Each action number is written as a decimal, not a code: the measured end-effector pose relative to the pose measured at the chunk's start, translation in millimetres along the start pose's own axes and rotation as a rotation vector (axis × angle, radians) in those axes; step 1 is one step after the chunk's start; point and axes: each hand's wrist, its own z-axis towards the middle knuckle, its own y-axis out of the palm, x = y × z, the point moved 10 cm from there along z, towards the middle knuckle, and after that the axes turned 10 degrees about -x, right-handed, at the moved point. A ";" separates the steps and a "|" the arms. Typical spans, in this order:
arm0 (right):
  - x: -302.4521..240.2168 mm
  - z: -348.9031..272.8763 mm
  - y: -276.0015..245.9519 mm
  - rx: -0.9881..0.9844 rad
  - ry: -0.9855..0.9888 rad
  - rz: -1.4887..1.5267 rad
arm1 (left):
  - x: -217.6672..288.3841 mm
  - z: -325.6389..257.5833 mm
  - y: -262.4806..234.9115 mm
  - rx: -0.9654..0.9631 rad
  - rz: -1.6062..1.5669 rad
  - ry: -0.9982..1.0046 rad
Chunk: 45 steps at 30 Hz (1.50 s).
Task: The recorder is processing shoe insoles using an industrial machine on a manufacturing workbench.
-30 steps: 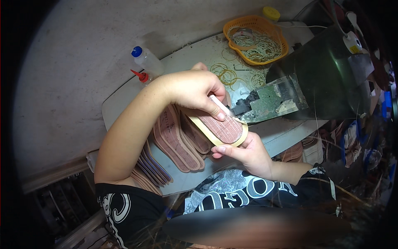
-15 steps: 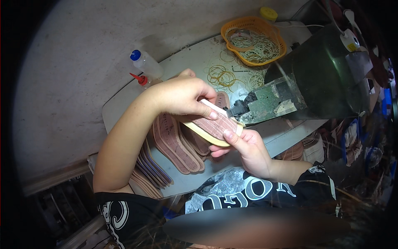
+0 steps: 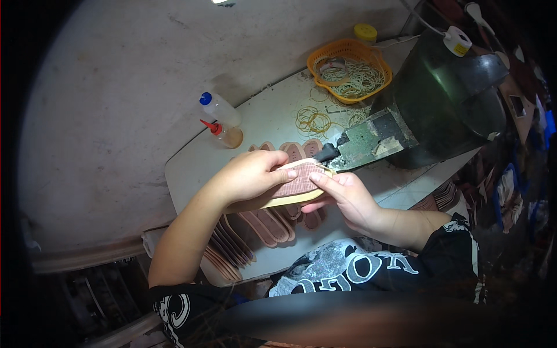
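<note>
Both hands grip one shoe insole (image 3: 297, 184), pinkish-brown on its upper face with a pale yellow rim. My left hand (image 3: 255, 177) wraps over its left part, thumb pressed on the upper face. My right hand (image 3: 351, 200) pinches the right end, thumb on top and fingers beneath. The insole's far edge lies against the dark tip (image 3: 326, 152) of a green machine (image 3: 374, 139); whether they touch I cannot tell. Beneath and behind it, several more insoles (image 3: 262, 227) rest on the white table (image 3: 272, 124), partly hidden by my left hand and arm.
An orange basket (image 3: 316, 72) of rubber bands stands at the back, near a yellow-lidded container (image 3: 365, 32). Loose rubber bands (image 3: 313, 120) lie before it. Left of these are a blue-capped bottle (image 3: 222, 110) and a red-nozzled bottle (image 3: 229, 136). The machine's large dark green body (image 3: 447, 104) fills the right.
The insole has been turned to lie more level, its far edge now facing the machine's tip. My left hand has lowered and shifted slightly. The whole view has also shifted a little.
</note>
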 end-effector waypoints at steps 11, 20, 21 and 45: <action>-4.4 -0.3 -2.5 -0.018 -0.055 -0.088 | -21.1 0.4 34.8 0.020 -0.439 -0.008; -7.6 -6.7 -19.6 -0.004 0.018 -0.183 | 3.2 -2.5 75.7 -0.138 -0.973 -0.083; -4.2 -7.9 -22.7 -0.037 0.071 -0.180 | 2.1 -1.6 78.3 -0.142 -0.977 -0.086; 14.2 -6.4 -10.6 -0.040 -0.073 -0.090 | -28.5 5.5 25.3 0.382 -1.052 0.221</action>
